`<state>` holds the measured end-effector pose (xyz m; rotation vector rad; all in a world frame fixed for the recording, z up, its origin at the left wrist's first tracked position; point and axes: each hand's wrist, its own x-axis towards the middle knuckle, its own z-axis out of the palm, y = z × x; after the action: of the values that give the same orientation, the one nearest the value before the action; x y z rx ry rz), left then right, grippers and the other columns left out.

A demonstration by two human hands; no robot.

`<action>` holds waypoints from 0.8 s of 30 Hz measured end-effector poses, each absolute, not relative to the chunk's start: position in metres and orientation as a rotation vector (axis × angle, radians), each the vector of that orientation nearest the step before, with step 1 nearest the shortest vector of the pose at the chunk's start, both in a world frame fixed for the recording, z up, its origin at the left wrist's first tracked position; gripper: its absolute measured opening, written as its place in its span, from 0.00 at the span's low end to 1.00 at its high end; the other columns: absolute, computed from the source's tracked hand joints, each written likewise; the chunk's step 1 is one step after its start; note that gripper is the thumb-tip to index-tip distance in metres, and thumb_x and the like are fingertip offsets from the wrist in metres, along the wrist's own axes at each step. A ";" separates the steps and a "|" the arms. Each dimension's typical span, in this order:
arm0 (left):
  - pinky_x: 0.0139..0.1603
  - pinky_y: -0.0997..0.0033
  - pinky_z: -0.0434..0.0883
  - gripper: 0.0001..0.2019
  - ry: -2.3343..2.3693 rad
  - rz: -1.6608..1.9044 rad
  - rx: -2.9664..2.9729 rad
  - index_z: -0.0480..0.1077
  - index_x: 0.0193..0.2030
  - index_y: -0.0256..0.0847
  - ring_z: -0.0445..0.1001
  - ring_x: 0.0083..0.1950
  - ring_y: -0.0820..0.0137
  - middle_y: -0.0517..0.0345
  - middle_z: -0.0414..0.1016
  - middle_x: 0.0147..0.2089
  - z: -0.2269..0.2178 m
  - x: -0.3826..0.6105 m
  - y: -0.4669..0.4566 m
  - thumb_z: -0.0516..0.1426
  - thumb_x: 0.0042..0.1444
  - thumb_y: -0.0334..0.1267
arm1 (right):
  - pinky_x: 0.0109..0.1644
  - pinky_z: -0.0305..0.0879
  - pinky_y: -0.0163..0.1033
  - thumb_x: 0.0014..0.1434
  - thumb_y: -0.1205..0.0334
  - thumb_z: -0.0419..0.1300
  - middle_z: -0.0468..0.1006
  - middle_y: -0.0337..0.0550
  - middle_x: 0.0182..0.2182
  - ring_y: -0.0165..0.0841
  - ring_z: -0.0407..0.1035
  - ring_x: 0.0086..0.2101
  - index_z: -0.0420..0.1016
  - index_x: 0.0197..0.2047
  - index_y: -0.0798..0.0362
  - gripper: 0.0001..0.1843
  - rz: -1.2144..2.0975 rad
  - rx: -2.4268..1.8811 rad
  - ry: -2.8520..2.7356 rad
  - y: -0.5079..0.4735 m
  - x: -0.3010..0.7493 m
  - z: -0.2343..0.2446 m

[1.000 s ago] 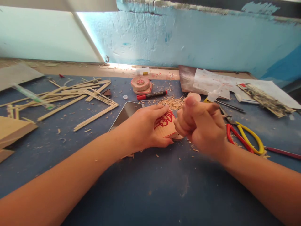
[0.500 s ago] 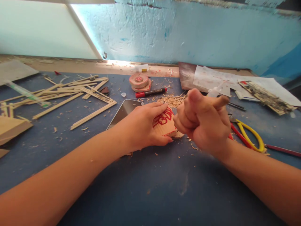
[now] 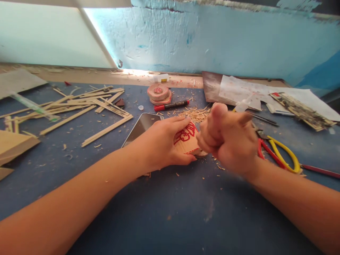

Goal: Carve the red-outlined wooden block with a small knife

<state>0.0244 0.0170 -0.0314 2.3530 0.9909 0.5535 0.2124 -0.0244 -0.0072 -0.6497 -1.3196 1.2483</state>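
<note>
My left hand (image 3: 162, 141) is closed around a pale wooden block (image 3: 190, 140), its thumb on the near side and fingers over the far side. Red marker lines form a drawing on the block's top face. Just right of the block, my right hand (image 3: 228, 136) is clenched and slightly blurred. Its curled fingers hide whatever they grip, and their lower edge comes close to or touches the block's right side. Curly wood shavings (image 3: 196, 114) lie behind the block. A phone (image 3: 140, 125) rests flat, partly under my left hand.
Thin wooden sticks (image 3: 106, 131) are scattered at left, near a larger wood piece (image 3: 17, 143). Behind are a red marker (image 3: 171, 105) and stacked wooden discs (image 3: 158, 92). Pliers with red and yellow handles (image 3: 285, 156), a pencil (image 3: 320, 170) and papers (image 3: 239, 88) lie at right.
My right hand has shifted and turned slightly beside the block. My left hand keeps its hold on the block, and the whole view has moved a little.
</note>
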 end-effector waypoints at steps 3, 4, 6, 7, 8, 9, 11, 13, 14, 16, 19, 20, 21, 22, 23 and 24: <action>0.71 0.48 0.74 0.42 1.011 0.561 2.335 0.76 0.69 0.39 0.80 0.64 0.48 0.45 0.79 0.68 -0.033 0.025 0.017 0.73 0.47 0.50 | 0.19 0.44 0.38 0.73 0.49 0.64 0.56 0.31 0.14 0.25 0.43 0.16 0.58 0.18 0.50 0.34 1.257 -0.643 -1.327 -0.024 0.212 -0.007; 0.71 0.48 0.74 0.41 1.015 0.560 2.332 0.76 0.68 0.40 0.80 0.64 0.49 0.45 0.80 0.67 -0.033 0.025 0.017 0.73 0.47 0.51 | 0.19 0.44 0.38 0.74 0.49 0.63 0.56 0.31 0.14 0.25 0.43 0.16 0.58 0.18 0.50 0.34 1.256 -0.645 -1.326 -0.024 0.212 -0.007; 0.70 0.49 0.75 0.40 1.008 0.551 2.335 0.77 0.67 0.39 0.81 0.62 0.49 0.46 0.80 0.66 -0.034 0.025 0.018 0.73 0.46 0.51 | 0.19 0.43 0.38 0.74 0.49 0.63 0.55 0.31 0.14 0.25 0.43 0.16 0.58 0.18 0.50 0.34 1.251 -0.644 -1.323 -0.023 0.213 -0.007; 0.70 0.49 0.75 0.41 1.007 0.548 2.335 0.76 0.68 0.38 0.80 0.63 0.49 0.45 0.80 0.67 -0.034 0.025 0.018 0.73 0.46 0.51 | 0.18 0.43 0.38 0.74 0.49 0.63 0.55 0.31 0.14 0.24 0.43 0.16 0.58 0.18 0.50 0.34 1.254 -0.646 -1.324 -0.022 0.214 -0.007; 0.71 0.50 0.74 0.43 1.010 0.549 2.332 0.75 0.69 0.37 0.80 0.64 0.48 0.44 0.79 0.68 -0.034 0.025 0.018 0.73 0.46 0.51 | 0.18 0.43 0.38 0.73 0.49 0.64 0.54 0.31 0.14 0.24 0.42 0.16 0.58 0.18 0.50 0.34 1.258 -0.643 -1.328 -0.022 0.216 -0.007; 0.73 0.50 0.73 0.45 1.016 0.552 2.329 0.74 0.70 0.36 0.78 0.66 0.48 0.44 0.78 0.69 -0.033 0.025 0.018 0.74 0.46 0.52 | 0.18 0.43 0.37 0.73 0.49 0.64 0.55 0.31 0.14 0.24 0.42 0.16 0.58 0.18 0.50 0.35 1.265 -0.640 -1.336 -0.021 0.217 -0.007; 0.75 0.51 0.71 0.47 1.018 0.560 2.330 0.73 0.72 0.35 0.76 0.70 0.47 0.43 0.77 0.71 -0.032 0.025 0.018 0.74 0.46 0.53 | 0.18 0.45 0.37 0.74 0.48 0.62 0.56 0.32 0.14 0.24 0.43 0.16 0.57 0.18 0.51 0.35 1.270 -0.639 -1.341 -0.020 0.218 -0.007; 0.75 0.51 0.71 0.45 1.008 0.559 2.336 0.74 0.70 0.36 0.77 0.69 0.47 0.44 0.78 0.69 -0.031 0.025 0.017 0.74 0.46 0.51 | 0.18 0.44 0.37 0.75 0.49 0.62 0.54 0.32 0.14 0.25 0.44 0.16 0.57 0.18 0.51 0.35 1.269 -0.637 -1.331 -0.020 0.217 -0.007; 0.73 0.51 0.73 0.43 1.003 0.549 2.337 0.75 0.69 0.36 0.78 0.67 0.48 0.44 0.79 0.68 -0.031 0.025 0.017 0.73 0.47 0.50 | 0.18 0.43 0.37 0.75 0.50 0.62 0.52 0.31 0.14 0.25 0.43 0.16 0.57 0.18 0.51 0.35 1.270 -0.640 -1.325 -0.021 0.217 -0.008; 0.72 0.50 0.74 0.41 1.004 0.531 2.334 0.75 0.68 0.36 0.79 0.65 0.48 0.44 0.80 0.67 -0.029 0.026 0.017 0.73 0.48 0.51 | 0.18 0.43 0.37 0.76 0.52 0.60 0.51 0.31 0.14 0.24 0.41 0.16 0.57 0.18 0.51 0.34 1.278 -0.647 -1.313 -0.022 0.214 -0.008; 0.73 0.48 0.72 0.42 1.011 0.515 2.331 0.74 0.70 0.39 0.78 0.67 0.47 0.45 0.78 0.69 -0.028 0.026 0.017 0.73 0.48 0.52 | 0.19 0.42 0.37 0.77 0.53 0.58 0.52 0.31 0.15 0.25 0.40 0.17 0.58 0.19 0.51 0.33 1.288 -0.651 -1.300 -0.024 0.213 -0.008; 0.74 0.48 0.72 0.42 1.014 0.514 2.327 0.74 0.70 0.40 0.77 0.67 0.47 0.46 0.77 0.70 -0.028 0.026 0.017 0.73 0.48 0.51 | 0.19 0.42 0.37 0.76 0.53 0.59 0.52 0.31 0.15 0.25 0.40 0.17 0.58 0.19 0.51 0.33 1.289 -0.652 -1.298 -0.023 0.214 -0.008; 0.74 0.48 0.72 0.42 1.013 0.510 2.325 0.74 0.70 0.40 0.77 0.67 0.47 0.46 0.77 0.70 -0.028 0.026 0.017 0.73 0.48 0.51 | 0.19 0.42 0.37 0.75 0.52 0.60 0.51 0.31 0.15 0.25 0.40 0.17 0.58 0.18 0.51 0.33 1.291 -0.651 -1.299 -0.023 0.214 -0.007; 0.74 0.48 0.72 0.42 1.013 0.511 2.321 0.75 0.69 0.40 0.78 0.67 0.47 0.46 0.78 0.70 -0.028 0.026 0.017 0.73 0.48 0.50 | 0.19 0.43 0.37 0.74 0.52 0.62 0.50 0.31 0.15 0.25 0.40 0.17 0.57 0.18 0.51 0.34 1.304 -0.647 -1.304 -0.022 0.215 -0.007; 0.74 0.49 0.72 0.42 1.014 0.519 2.319 0.75 0.69 0.39 0.78 0.67 0.47 0.46 0.78 0.69 -0.028 0.026 0.017 0.73 0.48 0.50 | 0.19 0.44 0.37 0.73 0.50 0.63 0.49 0.30 0.15 0.25 0.40 0.17 0.56 0.18 0.51 0.34 1.323 -0.649 -1.311 -0.022 0.215 -0.007; 0.74 0.49 0.72 0.42 1.011 0.525 2.321 0.74 0.69 0.38 0.78 0.67 0.48 0.45 0.79 0.68 -0.027 0.026 0.017 0.73 0.48 0.50 | 0.19 0.44 0.37 0.72 0.48 0.64 0.48 0.30 0.15 0.25 0.40 0.17 0.56 0.18 0.51 0.35 1.334 -0.654 -1.316 -0.021 0.215 -0.008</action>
<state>0.0260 0.0167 -0.0274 2.3213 1.0110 0.5250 0.2149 -0.0210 -0.0079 -0.6535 -1.3157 1.3340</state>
